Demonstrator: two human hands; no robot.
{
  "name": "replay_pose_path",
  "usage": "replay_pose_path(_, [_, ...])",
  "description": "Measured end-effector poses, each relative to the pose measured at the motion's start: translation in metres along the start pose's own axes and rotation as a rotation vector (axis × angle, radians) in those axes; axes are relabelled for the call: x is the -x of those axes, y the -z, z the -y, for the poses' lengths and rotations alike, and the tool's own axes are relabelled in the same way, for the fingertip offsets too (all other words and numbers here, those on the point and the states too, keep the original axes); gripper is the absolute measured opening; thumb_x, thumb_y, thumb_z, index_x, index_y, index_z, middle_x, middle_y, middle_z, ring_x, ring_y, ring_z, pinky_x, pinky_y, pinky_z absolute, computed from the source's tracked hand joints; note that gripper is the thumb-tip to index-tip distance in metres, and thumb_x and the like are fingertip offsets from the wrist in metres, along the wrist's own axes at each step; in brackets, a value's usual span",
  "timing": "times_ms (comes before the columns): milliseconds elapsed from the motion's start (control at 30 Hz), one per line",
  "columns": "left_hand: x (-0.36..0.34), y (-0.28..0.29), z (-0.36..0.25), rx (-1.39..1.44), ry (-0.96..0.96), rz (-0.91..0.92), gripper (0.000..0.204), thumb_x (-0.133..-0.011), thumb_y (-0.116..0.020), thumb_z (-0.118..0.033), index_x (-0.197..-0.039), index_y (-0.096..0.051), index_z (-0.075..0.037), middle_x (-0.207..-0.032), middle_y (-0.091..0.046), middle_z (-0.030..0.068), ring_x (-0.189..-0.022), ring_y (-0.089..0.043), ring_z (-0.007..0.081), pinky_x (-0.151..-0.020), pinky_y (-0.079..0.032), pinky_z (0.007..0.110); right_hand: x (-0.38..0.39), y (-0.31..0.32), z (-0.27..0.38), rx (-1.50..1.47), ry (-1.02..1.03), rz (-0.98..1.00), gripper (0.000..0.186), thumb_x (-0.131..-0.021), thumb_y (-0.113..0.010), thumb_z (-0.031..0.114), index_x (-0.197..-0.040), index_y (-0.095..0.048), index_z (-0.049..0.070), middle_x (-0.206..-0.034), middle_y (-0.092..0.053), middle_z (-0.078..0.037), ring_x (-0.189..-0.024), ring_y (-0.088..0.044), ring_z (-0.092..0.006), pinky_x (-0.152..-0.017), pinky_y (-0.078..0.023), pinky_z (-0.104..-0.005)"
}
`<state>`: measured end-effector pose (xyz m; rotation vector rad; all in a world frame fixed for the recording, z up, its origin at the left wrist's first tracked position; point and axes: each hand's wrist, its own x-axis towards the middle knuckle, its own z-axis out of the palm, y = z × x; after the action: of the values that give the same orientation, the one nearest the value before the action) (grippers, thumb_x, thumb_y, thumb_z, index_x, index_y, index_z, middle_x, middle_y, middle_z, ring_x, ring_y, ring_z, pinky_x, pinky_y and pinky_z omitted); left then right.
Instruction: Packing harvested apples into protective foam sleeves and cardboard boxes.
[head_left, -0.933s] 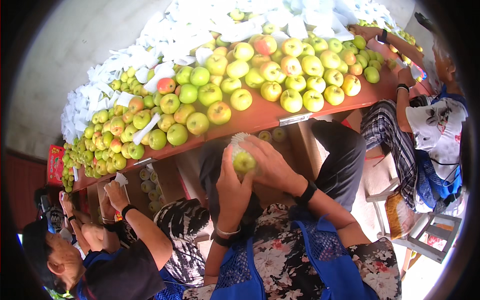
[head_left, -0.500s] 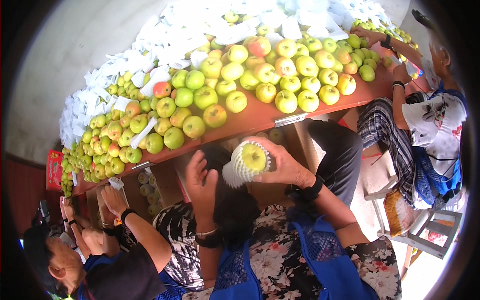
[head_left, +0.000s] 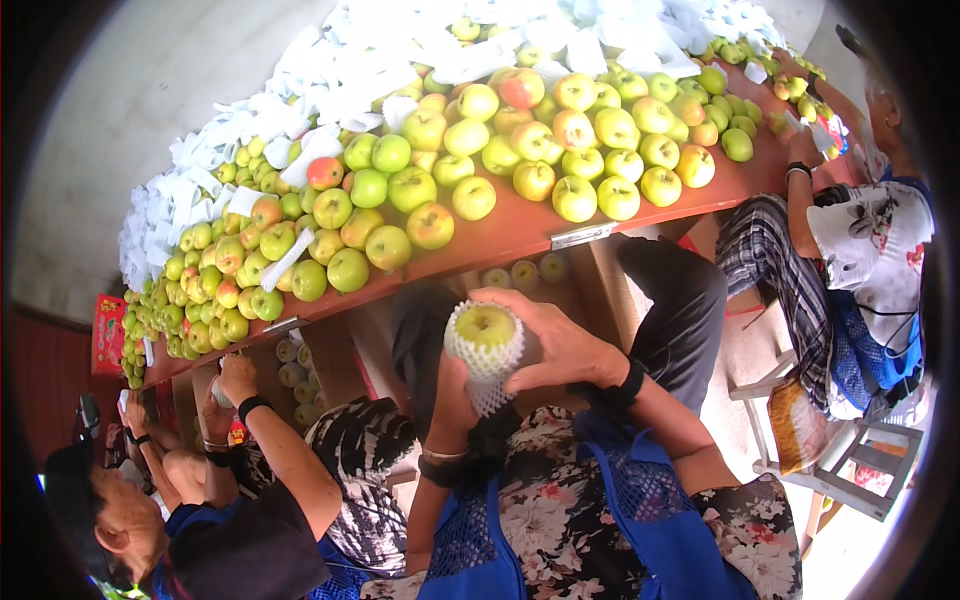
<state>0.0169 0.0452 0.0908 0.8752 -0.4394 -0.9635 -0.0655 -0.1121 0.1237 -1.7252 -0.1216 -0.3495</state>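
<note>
A yellow-green apple point(head_left: 487, 322) in a white foam net sleeve point(head_left: 488, 362) is held between my hands, over my lap and below the table edge. The fruit's top shows through the open end of the sleeve, whose loose tail hangs toward me. My right hand point(head_left: 565, 345) grips it from the right, fingers over the far side and thumb nearer me. Against its left side rests my left hand point(head_left: 453, 395), its fingers mostly hidden behind the net. Beyond them, many loose apples point(head_left: 430, 226) lie heaped on the red-brown table point(head_left: 520, 222).
White foam sleeves point(head_left: 290, 90) are piled behind the apples. Under the table, boxes hold netted apples point(head_left: 525, 273). A co-worker point(head_left: 220, 520) sits at my left with a netted fruit; another person point(head_left: 870, 240) works at the right, near a wooden stool point(head_left: 860, 470).
My left hand has moved in to the apple from its raised, spread pose. The netted apple has come slightly left and nearer me, and its sleeve tail now hangs downward.
</note>
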Motion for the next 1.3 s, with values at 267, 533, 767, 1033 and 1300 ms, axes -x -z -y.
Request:
replay_pose_path(267, [0.004, 0.008, 0.002, -0.177, 0.012, 0.035, 0.075, -0.083, -0.056, -0.05, -0.133, -0.029, -0.001, -0.122, -0.045, 0.0097, -0.113, -0.047, 0.0183, -0.095, -0.038, 0.032, 0.005, -0.017, -0.011, 0.119, 0.057, -0.167, 0.054, -0.071, -0.068, 0.032, -0.117, -0.053, 0.007, -0.108, -0.059, -0.014, -0.099, -0.056, -0.0326, -0.087, -0.043, -0.0392])
replay_pose_path(533, [0.003, -0.001, -0.004, -0.086, 0.041, 0.016, 0.074, -0.084, -0.057, -0.045, -0.135, -0.026, -0.002, -0.125, -0.043, 0.0101, -0.116, -0.046, 0.019, -0.097, -0.037, 0.033, 0.0, -0.014, -0.005, 0.124, 0.022, -0.17, 0.042, -0.08, -0.056, 0.032, -0.11, -0.057, 0.004, -0.1, -0.061, -0.017, -0.092, -0.059, -0.0342, -0.082, -0.045, -0.039])
replay_pose_path(767, [-0.003, 0.013, 0.002, 0.165, 0.111, -0.015, 0.066, -0.083, -0.063, -0.03, -0.132, -0.03, -0.002, -0.12, -0.047, 0.0111, -0.11, -0.05, 0.0203, -0.094, -0.041, 0.033, -0.011, -0.009, -0.013, 0.147, -0.065, -0.001, 0.045, -0.086, -0.05, 0.041, -0.108, -0.057, 0.001, -0.1, -0.061, -0.021, -0.091, -0.059, -0.0375, -0.081, -0.046, -0.0399])
replay_pose_path(1033, [-0.002, 0.01, -0.007, 0.041, -0.062, -0.159, 0.074, -0.076, -0.069, -0.034, -0.131, -0.031, -0.003, -0.124, -0.049, 0.0157, -0.111, -0.052, 0.0272, -0.095, -0.043, 0.039, -0.018, -0.002, -0.009, -0.003, -0.03, -0.164, 0.053, -0.089, -0.052, 0.037, -0.127, -0.04, 0.001, -0.12, -0.053, -0.018, -0.108, -0.054, -0.0278, -0.091, -0.043, -0.0353])
replay_pose_path(1300, [0.0, -0.017, -0.027, -0.515, -0.541, -0.201, 0.102, -0.055, -0.084, -0.023, -0.135, -0.024, -0.002, -0.121, -0.05, 0.0182, -0.11, -0.052, 0.0249, -0.093, -0.044, 0.036, 0.017, -0.013, -0.023, -0.819, -0.278, 0.079, 0.074, -0.076, -0.073, 0.027, -0.135, -0.035, 0.005, -0.133, -0.043, -0.004, -0.123, -0.042, -0.0174, -0.103, -0.032, -0.0333])
